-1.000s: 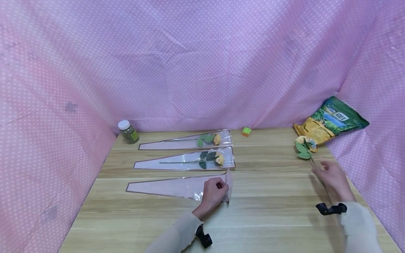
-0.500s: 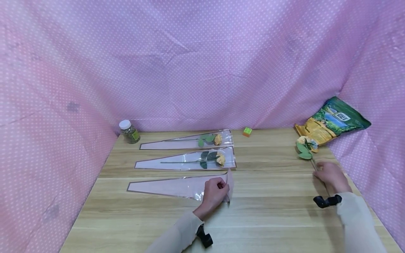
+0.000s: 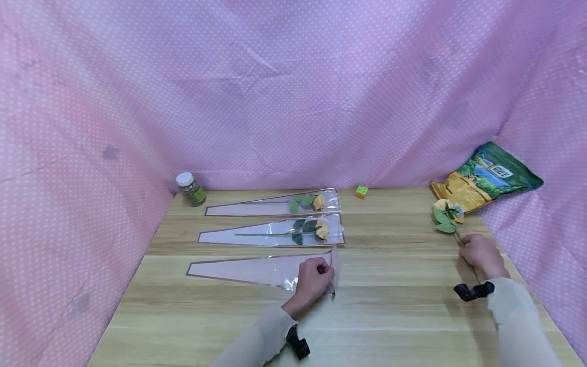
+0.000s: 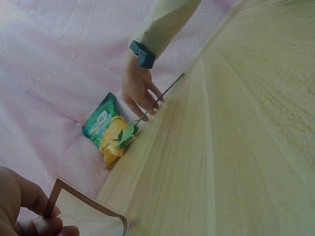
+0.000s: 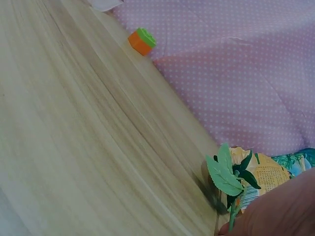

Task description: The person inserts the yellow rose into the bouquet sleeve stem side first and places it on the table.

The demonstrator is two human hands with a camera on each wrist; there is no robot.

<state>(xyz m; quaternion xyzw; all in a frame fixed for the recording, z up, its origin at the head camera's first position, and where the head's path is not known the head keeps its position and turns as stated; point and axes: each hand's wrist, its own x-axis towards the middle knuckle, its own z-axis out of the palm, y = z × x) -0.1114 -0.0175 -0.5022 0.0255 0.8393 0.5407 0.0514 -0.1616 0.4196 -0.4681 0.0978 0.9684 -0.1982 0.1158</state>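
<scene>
My left hand [image 3: 314, 279] pinches the wide right end of a clear flower sleeve [image 3: 247, 269] with a dark border, nearest me of several. That end is lifted off the table, as its bordered corner [image 4: 83, 201] shows in the left wrist view. At the far right, my right hand [image 3: 481, 256] holds the green stem of a pale yellow rose [image 3: 441, 205], whose leaves [image 5: 227, 179] show in the right wrist view. The bloom lies against a snack bag; whether a second rose is there, I cannot tell. Behind the nearest sleeve lie two sleeves, each with a yellow rose [image 3: 322, 232] inside.
A green and yellow snack bag [image 3: 492, 176] leans at the back right corner. A small green and orange block [image 3: 361, 191] sits at the back edge. The white-lidded jar [image 3: 191, 190] stands back left. Pink dotted cloth [image 3: 293, 102] walls the wooden table [image 3: 390, 316].
My right hand has shifted slightly away from me along the stem, its wrist lower and its fingers closer round it. My left hand keeps its pinch on the sleeve.
</scene>
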